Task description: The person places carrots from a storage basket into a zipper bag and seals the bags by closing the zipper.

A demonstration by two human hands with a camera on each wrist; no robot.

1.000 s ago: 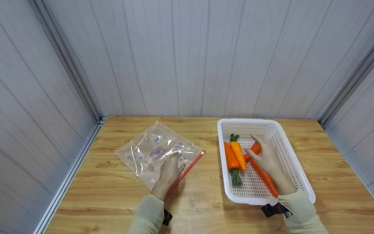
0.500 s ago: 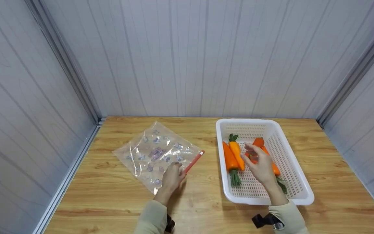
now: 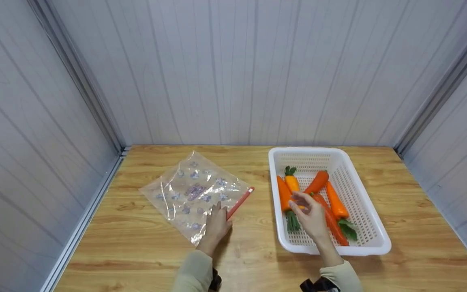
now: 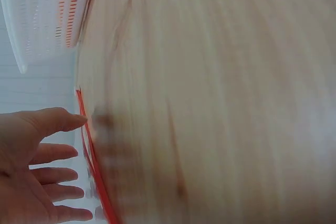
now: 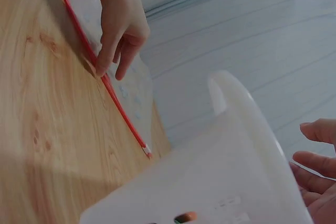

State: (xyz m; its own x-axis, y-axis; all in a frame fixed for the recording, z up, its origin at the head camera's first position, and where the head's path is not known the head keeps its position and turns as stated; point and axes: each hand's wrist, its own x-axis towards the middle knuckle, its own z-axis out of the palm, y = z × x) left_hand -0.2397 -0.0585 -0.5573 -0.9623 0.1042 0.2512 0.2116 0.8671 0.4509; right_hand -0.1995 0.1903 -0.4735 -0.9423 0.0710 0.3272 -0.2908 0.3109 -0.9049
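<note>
A clear zip bag (image 3: 168, 186) with a printed floral-like pattern lies flat on the table, its red zip strip (image 3: 240, 202) facing right. My left hand (image 3: 216, 225) is at that strip; in the left wrist view its thumb tip (image 4: 79, 121) meets the red edge and the other fingers reach out loosely over the bag. My right hand (image 3: 313, 217) hovers over the white basket (image 3: 274, 198), fingers loosely bent with nothing between them. Inside lie several orange and red vegetables, among them a carrot (image 3: 282, 192) with green stems, a yellow-orange one (image 3: 292, 183) and a long red one (image 3: 336, 228).
Another orange carrot (image 3: 336, 202) with a green leafy top lies at the basket's right, near a red-orange one (image 3: 318, 181). The wooden table (image 3: 136, 255) ends at a pale panel wall (image 3: 233, 73) behind, with side walls left and right.
My right hand has moved left and toward me over the basket, uncovering the vegetables on the right. My left hand has shifted slightly right along the red strip.
</note>
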